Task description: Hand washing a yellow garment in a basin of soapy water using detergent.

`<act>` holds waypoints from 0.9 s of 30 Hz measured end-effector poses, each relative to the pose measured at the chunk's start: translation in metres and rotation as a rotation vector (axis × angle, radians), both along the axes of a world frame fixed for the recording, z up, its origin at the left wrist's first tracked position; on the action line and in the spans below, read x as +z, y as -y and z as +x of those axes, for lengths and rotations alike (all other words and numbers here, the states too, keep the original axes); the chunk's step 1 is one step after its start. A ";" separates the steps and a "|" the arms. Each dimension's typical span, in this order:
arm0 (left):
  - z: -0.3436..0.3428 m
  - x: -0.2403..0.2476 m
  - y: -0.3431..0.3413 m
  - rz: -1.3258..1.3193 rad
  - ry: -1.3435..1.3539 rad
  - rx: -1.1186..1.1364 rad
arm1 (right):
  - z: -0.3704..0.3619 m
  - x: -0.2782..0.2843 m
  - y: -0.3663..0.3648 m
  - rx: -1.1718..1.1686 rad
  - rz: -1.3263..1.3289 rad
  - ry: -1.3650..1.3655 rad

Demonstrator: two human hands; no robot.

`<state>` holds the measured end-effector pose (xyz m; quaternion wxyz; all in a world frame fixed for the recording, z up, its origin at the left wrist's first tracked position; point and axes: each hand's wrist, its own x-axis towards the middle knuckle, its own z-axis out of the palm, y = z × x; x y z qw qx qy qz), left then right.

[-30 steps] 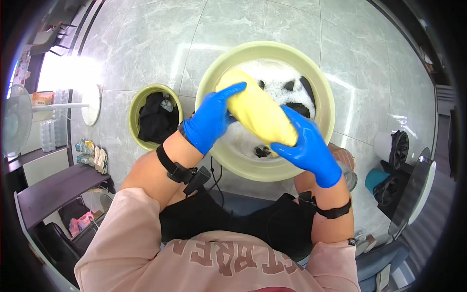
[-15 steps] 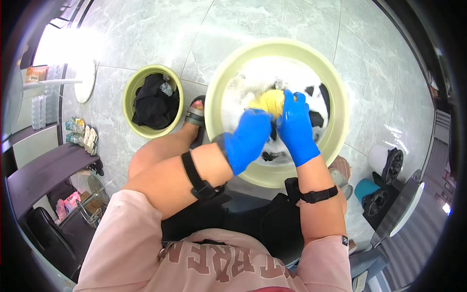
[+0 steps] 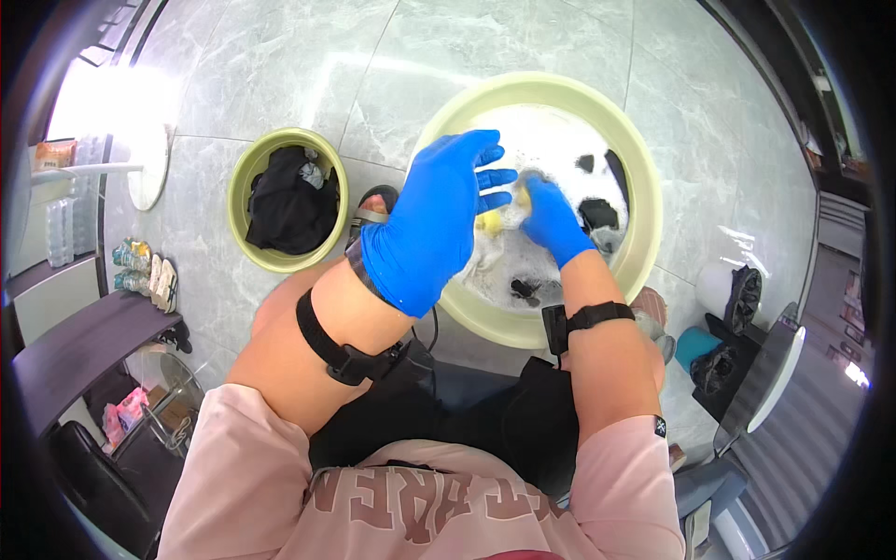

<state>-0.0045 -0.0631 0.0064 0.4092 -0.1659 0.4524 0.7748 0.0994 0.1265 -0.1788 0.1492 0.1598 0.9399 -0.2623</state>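
Observation:
A large pale-green basin (image 3: 644,187) holds white suds with wet laundry in them. My left hand (image 3: 434,219), in a blue rubber glove, is raised over the basin's left side, its fingers apart and nothing in them. My right hand (image 3: 557,222), gloved the same way, reaches down into the foam. Its fingertips are coated in suds and partly hidden, curled at a yellow cloth (image 3: 490,222) that shows only in patches beside them. Black cloth patches (image 3: 598,215) poke through the foam right of that hand.
A smaller green tub (image 3: 241,233) with dark clothes (image 3: 291,201) stands left of the basin, by my sandalled foot (image 3: 375,205). Shoes (image 3: 149,271) sit on a dark bench at far left. At the right are a teal bin (image 3: 695,347) and a white bin (image 3: 717,285).
My left hand has let go of the yellow cloth, lifted and moved left, its fingers opening. My right hand has pushed lower into the suds, and most of the yellow cloth has sunk into the foam.

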 end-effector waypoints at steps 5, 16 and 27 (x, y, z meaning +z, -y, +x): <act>-0.011 0.018 0.013 0.037 -0.091 0.092 | 0.013 0.084 -0.007 -0.096 -0.016 -0.358; -0.009 0.022 0.014 0.031 -0.106 0.094 | 0.010 0.109 0.063 0.211 0.394 -0.362; -0.022 0.023 0.007 0.003 -0.066 0.053 | -0.015 -0.009 0.037 0.069 -0.207 0.067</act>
